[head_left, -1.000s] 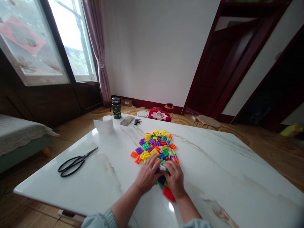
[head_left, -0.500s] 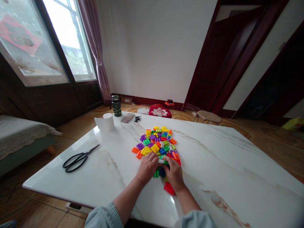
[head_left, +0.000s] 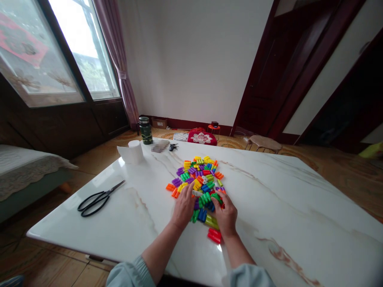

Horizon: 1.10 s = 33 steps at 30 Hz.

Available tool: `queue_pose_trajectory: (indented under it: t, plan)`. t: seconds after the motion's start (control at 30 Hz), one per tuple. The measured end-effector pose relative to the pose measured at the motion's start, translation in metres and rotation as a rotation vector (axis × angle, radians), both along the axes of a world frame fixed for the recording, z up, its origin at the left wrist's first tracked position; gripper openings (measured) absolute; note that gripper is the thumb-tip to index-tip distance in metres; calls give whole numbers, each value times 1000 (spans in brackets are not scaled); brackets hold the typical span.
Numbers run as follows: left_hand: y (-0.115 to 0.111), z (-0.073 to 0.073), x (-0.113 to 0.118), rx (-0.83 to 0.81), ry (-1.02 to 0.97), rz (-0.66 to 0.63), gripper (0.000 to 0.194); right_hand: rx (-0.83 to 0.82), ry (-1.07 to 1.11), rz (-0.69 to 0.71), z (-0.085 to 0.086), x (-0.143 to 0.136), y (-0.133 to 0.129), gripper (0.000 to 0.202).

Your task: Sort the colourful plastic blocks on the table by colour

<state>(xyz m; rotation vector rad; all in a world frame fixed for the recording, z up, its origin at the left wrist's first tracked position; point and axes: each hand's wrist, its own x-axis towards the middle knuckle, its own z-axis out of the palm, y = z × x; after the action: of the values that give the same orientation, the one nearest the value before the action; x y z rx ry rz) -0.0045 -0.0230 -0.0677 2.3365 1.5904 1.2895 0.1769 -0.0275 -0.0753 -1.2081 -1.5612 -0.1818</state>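
Observation:
A pile of colourful plastic tube-shaped building blocks (head_left: 196, 174) lies on the white marble-patterned table (head_left: 269, 215). My left hand (head_left: 184, 205) is at the pile's near left side, its fingers closed along a white block (head_left: 196, 193); the thumb is partly hidden. Opposite it, my right hand (head_left: 226, 213) pinches a green block (head_left: 216, 197) between thumb and fingers. Between the hands lie a green block (head_left: 205, 198) and a blue block (head_left: 202, 215). Closer to me are a yellow-green block (head_left: 212, 221) and a red block (head_left: 214, 236).
Black-handled scissors (head_left: 100, 199) lie at the left of the table. Toward the back left stand a white paper roll (head_left: 135, 152) and a camouflage-patterned bottle (head_left: 145, 130), with keys (head_left: 172, 147) nearby. A stool (head_left: 263, 143) stands beyond the table's far edge.
My hands have moved apart from each other. The white and green pieces, side by side between my fingers before, are now separate, white by the left hand and green in the right.

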Motion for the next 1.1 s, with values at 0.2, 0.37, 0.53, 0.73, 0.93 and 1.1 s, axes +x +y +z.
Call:
queue_pose_trajectory:
  t: [0.2,0.37,0.53,0.73,0.93,1.1]
  plan:
    - [-9,10,0,-98,115,-110,68,-34,102,14,3,-2,0,25]
    - [-10,9,0,-87,187,-117,81,-46,116,14,6,-2,-1,20]
    - [-6,-2,0,-108,169,-102,70,-88,171,-65,2,1,1,17]
    - [-5,-5,2,-125,109,-78,62,-65,101,60,9,-3,0,28]
    - [-6,-5,2,-120,92,-80,67,-114,-193,202,14,-2,-5,51]
    - [-6,-3,2,-134,76,-90,68,-218,-343,228,12,-2,-3,65]
